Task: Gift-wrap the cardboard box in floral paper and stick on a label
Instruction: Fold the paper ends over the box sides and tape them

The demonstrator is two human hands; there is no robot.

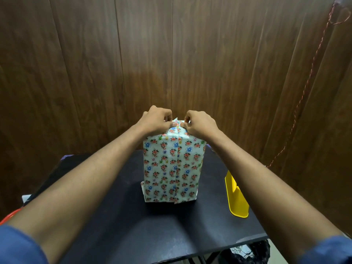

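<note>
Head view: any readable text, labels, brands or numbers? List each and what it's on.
None readable.
Wrapped box: floral print only, no lettering, no label visible on the faces shown.
Yellow plastic object: plain, no markings visible.
Black table: no text.

White floral paper (172, 166) — red, blue flowers; black table (118, 216); yellow stand (236, 197); brown wood-grain wall (171, 54).
</note>
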